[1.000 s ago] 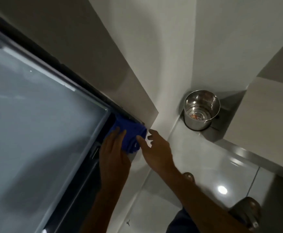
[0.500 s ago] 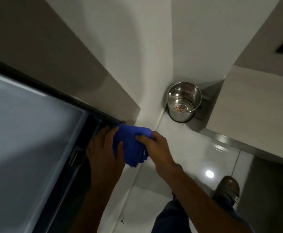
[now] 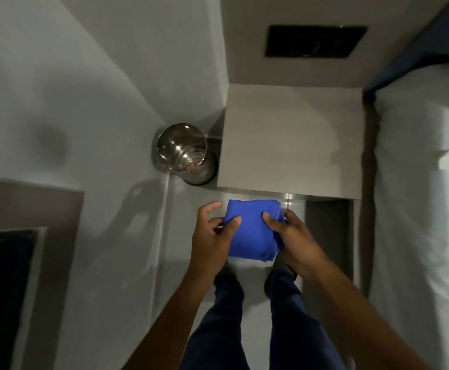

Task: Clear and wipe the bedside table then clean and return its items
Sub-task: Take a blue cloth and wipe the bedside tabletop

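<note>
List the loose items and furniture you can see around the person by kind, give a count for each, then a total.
Blue cloths: 1, held between the left hand and the right hand
Metal bins: 1
Bedside tables: 1
Beds: 1
Total: 4

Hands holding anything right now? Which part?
Yes: the folded blue cloth. Left hand pinches its left edge, right hand its right edge, thumbs on top, in front of the bedside table.
</note>
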Motion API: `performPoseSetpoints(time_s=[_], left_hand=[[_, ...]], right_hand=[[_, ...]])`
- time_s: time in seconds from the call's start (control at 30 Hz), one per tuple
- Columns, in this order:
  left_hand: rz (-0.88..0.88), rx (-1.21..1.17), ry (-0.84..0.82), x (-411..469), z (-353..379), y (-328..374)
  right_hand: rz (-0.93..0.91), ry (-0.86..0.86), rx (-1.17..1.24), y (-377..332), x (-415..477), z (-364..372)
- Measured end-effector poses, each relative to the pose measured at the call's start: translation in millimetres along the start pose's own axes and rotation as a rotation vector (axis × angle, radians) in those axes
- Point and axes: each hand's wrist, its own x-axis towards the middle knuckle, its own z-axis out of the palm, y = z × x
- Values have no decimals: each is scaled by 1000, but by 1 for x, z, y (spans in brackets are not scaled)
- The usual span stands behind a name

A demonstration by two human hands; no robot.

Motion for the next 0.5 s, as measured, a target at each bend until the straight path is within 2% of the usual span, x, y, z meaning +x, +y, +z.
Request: performPoseSetpoints(time_s=[0.13, 0.27, 0.33, 0.4, 0.5], left_hand=[[271, 261, 44, 8, 64, 9], [416, 353, 39, 41, 118, 8], [436, 384, -53, 64, 145, 0], [417, 389, -196, 88, 171, -4], [365, 473, -372, 133, 208, -15]], right_hand=[[-52, 157, -50, -16, 12, -49], [-155, 183, -170, -44, 40, -91], [-237, 218, -339, -52, 62, -111], [-326, 345, -544, -58, 89, -126], [-407, 429, -660, -62, 135, -141]])
